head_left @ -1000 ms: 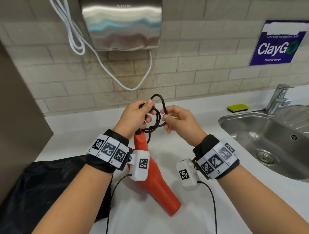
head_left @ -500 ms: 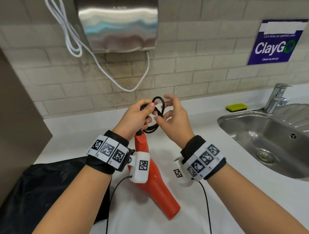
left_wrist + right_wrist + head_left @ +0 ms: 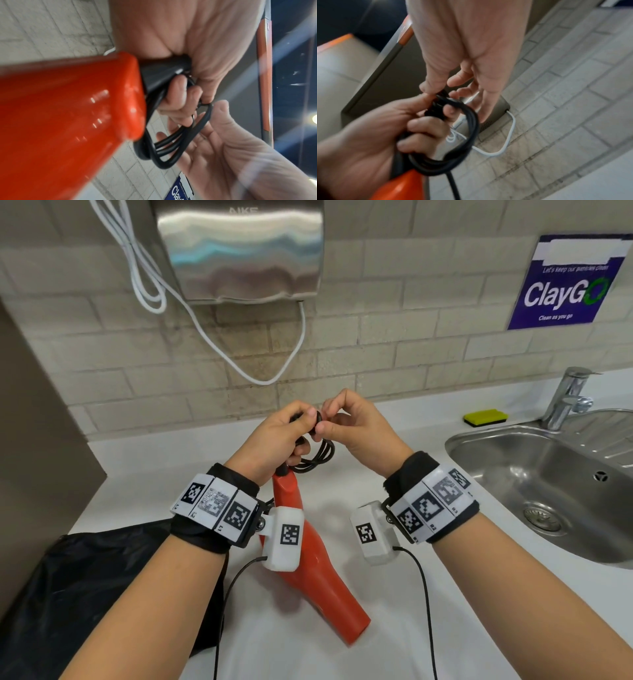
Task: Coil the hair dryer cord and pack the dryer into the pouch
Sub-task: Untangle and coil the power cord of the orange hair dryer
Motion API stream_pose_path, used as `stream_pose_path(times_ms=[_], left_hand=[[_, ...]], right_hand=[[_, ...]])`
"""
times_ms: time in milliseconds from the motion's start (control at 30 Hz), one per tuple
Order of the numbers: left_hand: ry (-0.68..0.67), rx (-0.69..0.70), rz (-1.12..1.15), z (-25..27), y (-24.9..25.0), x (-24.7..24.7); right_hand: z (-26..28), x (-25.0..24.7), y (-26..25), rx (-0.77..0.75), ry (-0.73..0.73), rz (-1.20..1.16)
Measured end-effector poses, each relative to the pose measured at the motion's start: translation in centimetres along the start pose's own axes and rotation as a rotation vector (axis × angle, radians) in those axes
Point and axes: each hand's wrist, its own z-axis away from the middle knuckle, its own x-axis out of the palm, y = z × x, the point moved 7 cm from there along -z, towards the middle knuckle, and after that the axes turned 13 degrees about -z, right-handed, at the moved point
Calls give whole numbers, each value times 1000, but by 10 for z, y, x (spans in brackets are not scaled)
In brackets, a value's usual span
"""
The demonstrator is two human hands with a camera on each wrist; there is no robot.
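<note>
An orange-red hair dryer (image 3: pixel 308 556) hangs nozzle-down over the white counter, held up by its black cord. My left hand (image 3: pixel 274 440) grips the coiled black cord (image 3: pixel 318 457) just above the dryer's handle end; in the left wrist view the cord loops (image 3: pixel 171 146) pass through its curled fingers (image 3: pixel 178 97) beside the dryer (image 3: pixel 68 115). My right hand (image 3: pixel 356 426) pinches the top of the coil between thumb and forefinger, right against my left thumb. The right wrist view shows that pinch on the cord (image 3: pixel 467 129). A black pouch (image 3: pixel 85 594) lies at the lower left.
A steel sink (image 3: pixel 548 491) with a tap (image 3: pixel 568 395) fills the right side, a yellow sponge (image 3: pixel 485 416) behind it. A steel hand dryer (image 3: pixel 239 251) with a white cable (image 3: pixel 219 344) hangs on the tiled wall. A brown panel (image 3: pixel 34 474) stands at the left.
The tall loop that stood above my hands has been folded down into the coil. My right hand has moved in against my left and now pinches the coil's top.
</note>
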Motion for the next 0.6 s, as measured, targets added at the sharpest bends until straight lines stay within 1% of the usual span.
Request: stream_pose_path(times_ms=[167, 233, 300, 400, 467, 600], left_hand=[[13, 0, -12, 1, 1, 1], [16, 2, 4, 1, 1, 2], [12, 2, 11, 2, 1, 1], [26, 2, 25, 5, 1, -3], [37, -5, 26, 6, -1, -7], [47, -22, 36, 9, -3, -13]], right_hand=[[-3, -2, 9, 1, 12, 94], [-4, -1, 17, 22, -9, 103], [0, 4, 30, 94, -89, 148], [14, 10, 57, 282, -235, 207], [21, 9, 67, 354, -252, 226], [25, 0, 76, 388, -232, 184]])
